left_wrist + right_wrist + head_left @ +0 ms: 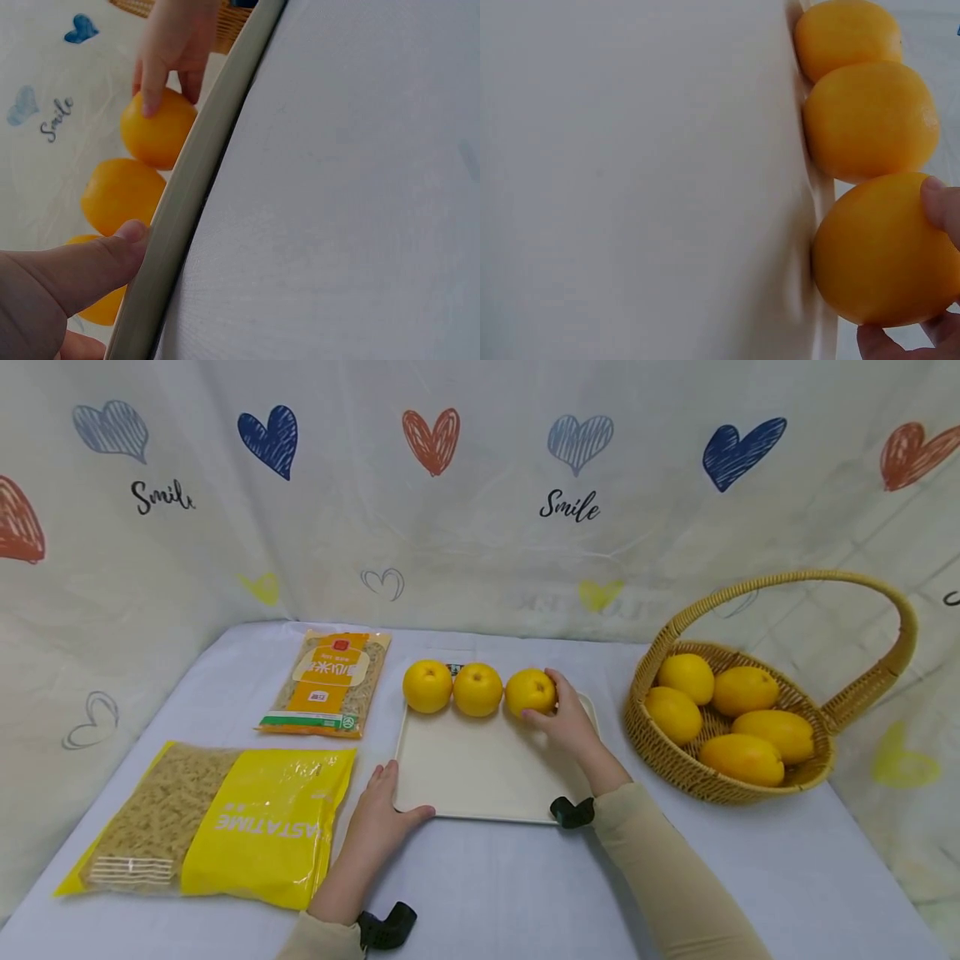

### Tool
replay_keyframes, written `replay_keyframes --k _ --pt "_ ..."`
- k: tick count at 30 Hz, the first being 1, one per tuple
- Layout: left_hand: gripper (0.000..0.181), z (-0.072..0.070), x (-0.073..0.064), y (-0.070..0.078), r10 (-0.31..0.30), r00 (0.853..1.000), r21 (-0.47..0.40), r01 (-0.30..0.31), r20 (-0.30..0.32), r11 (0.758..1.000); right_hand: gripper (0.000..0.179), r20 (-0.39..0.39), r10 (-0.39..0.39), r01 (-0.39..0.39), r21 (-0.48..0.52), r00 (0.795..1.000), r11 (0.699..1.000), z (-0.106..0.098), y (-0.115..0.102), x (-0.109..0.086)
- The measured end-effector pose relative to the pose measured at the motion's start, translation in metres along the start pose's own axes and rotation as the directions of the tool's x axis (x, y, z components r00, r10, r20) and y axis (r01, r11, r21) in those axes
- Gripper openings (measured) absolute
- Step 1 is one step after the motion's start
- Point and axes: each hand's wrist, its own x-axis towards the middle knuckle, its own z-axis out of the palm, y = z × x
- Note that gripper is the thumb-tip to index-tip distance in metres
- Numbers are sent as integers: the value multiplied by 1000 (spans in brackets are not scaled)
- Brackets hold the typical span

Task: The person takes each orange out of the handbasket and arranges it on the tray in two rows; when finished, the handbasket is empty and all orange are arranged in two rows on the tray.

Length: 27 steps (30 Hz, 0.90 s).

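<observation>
Beside tray (480, 768), right hand (570, 724), curved round orange (528, 691)

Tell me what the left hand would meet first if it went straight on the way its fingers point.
Beyond the tray it touches, the left hand would probably meet the leftmost yellow fruit at the tray's far edge first, though depth is hard to judge.

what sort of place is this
Probably a staged tabletop set: a heart-print curtain hangs behind, a white cloth lies underneath, and a tray and basket sit on it.
</observation>
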Motion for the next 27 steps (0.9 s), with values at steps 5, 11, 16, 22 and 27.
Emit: replay_keyframes --k 5,11,16,22,27 --pt "95 0 0 0 -1 1000 7 1 1 1000 79 15 -1 1 -33 1000 999 0 -2 3" --pt "96 0 -1 1 -13 1000 11 13 5 1000 77 12 6 -6 16 1000 1000 1 -3 8" --pt "96 -1 0 1 -20 1000 8 20 2 1000 79 20 17 -18 25 1000 1000 1 -3 9" --pt "95 -2 -1 0 -4 1000 -4 4 -1 1000 84 36 34 -35 36 999 999 1 0 9" --pt "95 0 -1 0 -1 1000 3 1 -4 1000 86 34 30 -31 38 999 999 0 3 8"
